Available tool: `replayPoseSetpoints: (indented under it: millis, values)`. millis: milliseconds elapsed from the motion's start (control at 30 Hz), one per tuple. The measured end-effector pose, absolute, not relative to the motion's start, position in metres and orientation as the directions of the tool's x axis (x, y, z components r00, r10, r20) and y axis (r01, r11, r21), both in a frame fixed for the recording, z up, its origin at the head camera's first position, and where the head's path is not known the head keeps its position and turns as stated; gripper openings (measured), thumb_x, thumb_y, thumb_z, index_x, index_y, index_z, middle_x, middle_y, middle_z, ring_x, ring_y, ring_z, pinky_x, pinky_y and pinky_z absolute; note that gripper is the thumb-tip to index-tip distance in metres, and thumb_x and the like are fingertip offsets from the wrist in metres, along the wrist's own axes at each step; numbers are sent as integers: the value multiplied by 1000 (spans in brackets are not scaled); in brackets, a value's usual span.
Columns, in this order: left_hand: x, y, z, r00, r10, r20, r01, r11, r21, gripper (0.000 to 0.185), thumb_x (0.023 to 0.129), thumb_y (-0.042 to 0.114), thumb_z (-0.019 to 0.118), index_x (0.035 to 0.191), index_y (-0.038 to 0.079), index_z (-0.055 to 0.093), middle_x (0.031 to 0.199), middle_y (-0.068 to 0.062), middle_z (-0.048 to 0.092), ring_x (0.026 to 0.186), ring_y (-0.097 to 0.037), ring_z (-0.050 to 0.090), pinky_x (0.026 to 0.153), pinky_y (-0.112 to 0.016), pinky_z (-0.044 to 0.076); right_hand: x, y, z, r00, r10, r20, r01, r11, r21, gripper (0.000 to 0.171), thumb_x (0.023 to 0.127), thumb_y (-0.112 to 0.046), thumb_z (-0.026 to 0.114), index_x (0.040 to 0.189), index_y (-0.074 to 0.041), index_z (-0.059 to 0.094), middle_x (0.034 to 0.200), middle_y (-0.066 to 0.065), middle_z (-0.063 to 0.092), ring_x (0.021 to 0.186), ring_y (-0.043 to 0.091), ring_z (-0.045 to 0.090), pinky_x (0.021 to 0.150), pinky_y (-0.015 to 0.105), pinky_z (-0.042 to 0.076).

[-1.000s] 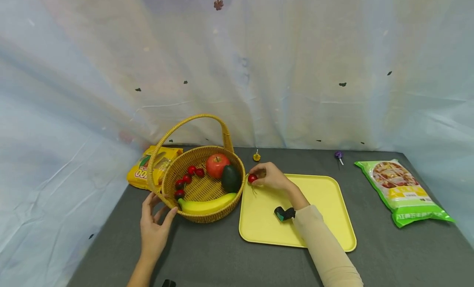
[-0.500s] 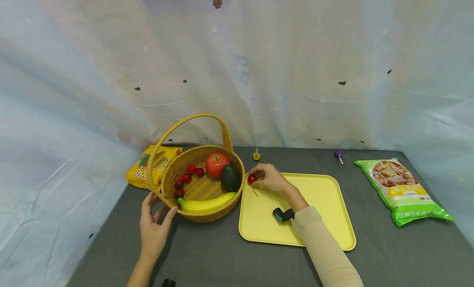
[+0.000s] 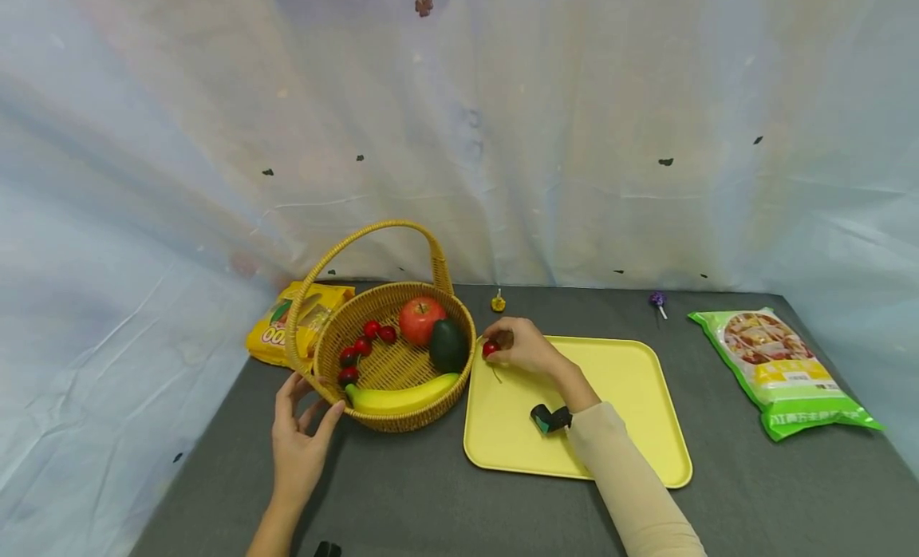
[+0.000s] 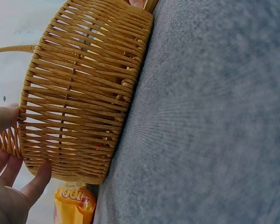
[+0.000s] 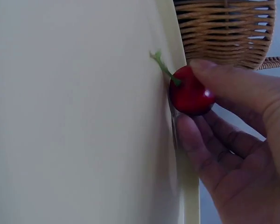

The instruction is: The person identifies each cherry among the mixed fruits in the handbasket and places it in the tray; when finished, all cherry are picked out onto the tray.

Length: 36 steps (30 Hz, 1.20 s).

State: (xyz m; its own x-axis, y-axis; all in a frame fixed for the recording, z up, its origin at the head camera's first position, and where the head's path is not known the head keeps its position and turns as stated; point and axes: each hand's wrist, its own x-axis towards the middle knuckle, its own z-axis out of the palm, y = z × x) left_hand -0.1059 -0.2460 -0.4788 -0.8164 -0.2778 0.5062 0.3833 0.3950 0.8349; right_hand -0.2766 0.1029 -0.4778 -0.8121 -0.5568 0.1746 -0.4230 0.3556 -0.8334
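Observation:
My right hand pinches a red cherry between thumb and fingers at the left edge of a yellow tray. The cherry's green stem points over the tray in the right wrist view. With thumb and fingers, my left hand grips the near-left rim of a wicker basket, where its handle joins. Inside the basket lie a banana, an apple, a dark green avocado and several cherries. Part of the held cherry is hidden by my fingers.
A yellow snack bag lies behind the basket at the left. Two lollipops, one yellow and one purple, are near the table's back edge. A green food packet lies to the right of the tray.
The cherry's stem has turned slightly to the right over the tray. Both hands and the basket stay nearly where they were.

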Motion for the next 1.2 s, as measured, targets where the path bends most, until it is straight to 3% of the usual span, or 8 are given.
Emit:
replayPoseSetpoints:
  millis: [133,267,400,500,700,833,1000,1200]
  values:
    - [-105,-241,-473,-814,-263,518,396,400,826,77,84,-19,68,151,0,35,137,-25,44,123,-17,48,94,-16,50,-279,108,-470,-826,-515,227,-443,346,-827,29,87,-3,77,113,4,69,110,18,66,98,32,63,84,44,57]
    - [-101,-235,-462,-804,-254,538,419,399,816,75,85,-21,66,150,-3,34,136,-29,43,123,-19,48,95,-15,50,-281,102,-448,-812,-478,335,-506,291,-812,22,91,-7,74,111,0,70,108,20,66,95,30,60,80,49,55]
    - [-99,-231,-457,-797,-253,548,428,404,809,75,84,-22,65,150,-3,34,135,-29,44,122,-18,48,94,-15,50,-280,76,-414,-766,-487,419,-564,197,-802,20,94,-9,71,111,1,70,107,16,67,92,25,60,79,46,55]
    - [-98,-231,-457,-800,-252,545,424,404,810,75,84,-22,66,150,-4,34,135,-28,44,122,-20,48,94,-15,50,-278,46,-389,-702,-570,428,-581,109,-807,20,95,-9,69,112,2,70,107,14,69,90,21,63,78,40,56]
    - [-96,-232,-456,-809,-264,525,400,406,821,74,85,-20,66,150,-3,34,136,-27,44,123,-24,47,95,-14,49,-274,-23,-357,-503,-835,223,-591,144,-794,26,98,-15,66,121,-2,67,112,9,69,96,12,64,86,24,55]
    - [-99,-240,-463,-812,-273,516,386,412,825,75,85,-19,67,151,-1,34,138,-25,44,123,-23,47,94,-13,49,-277,-65,-361,-394,-918,36,-561,209,-801,37,99,-20,66,129,0,63,116,8,68,98,11,64,86,19,53]
    - [-104,-248,-475,-805,-274,526,387,429,816,77,84,-20,68,150,-1,35,135,-24,45,122,-22,48,92,-12,50,-278,-96,-381,-357,-923,-145,-430,300,-852,46,98,-24,67,137,-1,58,118,3,68,101,8,64,93,25,53]
    - [-99,-237,-460,-802,-265,535,399,428,811,74,85,-19,67,149,-3,36,131,-27,45,120,-23,49,93,-14,50,-278,-107,-399,-342,-910,-233,-368,358,-858,47,96,-23,69,138,-5,58,113,0,69,100,7,63,100,36,52]
